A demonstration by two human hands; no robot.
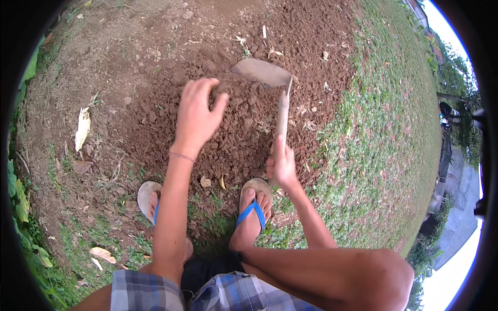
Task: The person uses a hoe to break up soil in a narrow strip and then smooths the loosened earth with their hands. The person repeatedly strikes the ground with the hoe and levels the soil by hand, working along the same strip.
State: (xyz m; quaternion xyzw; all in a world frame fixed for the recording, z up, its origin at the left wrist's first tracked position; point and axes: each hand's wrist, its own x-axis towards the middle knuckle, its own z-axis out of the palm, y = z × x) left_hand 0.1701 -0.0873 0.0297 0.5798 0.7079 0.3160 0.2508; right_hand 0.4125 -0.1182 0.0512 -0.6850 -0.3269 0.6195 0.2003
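My right hand [283, 161] is closed around the wooden handle [283, 116] of a short hoe. The hoe's broad metal blade [264, 72] rests at the far side of loose brown soil, with some crumbs of soil against it. My left hand [202, 109] is over the loosened soil [237, 136], left of the blade, thumb and fingers apart. A dark clump of soil shows beside its fingertips; whether the hand touches it I cannot tell. A thin band circles my left wrist.
My feet in sandals with blue straps [253, 214] stand at the soil's near edge. Grass [389, 116] spreads to the right. Dry leaves [103, 254] and a pale husk-like piece [83, 128] lie at left, beside green plants [23, 202].
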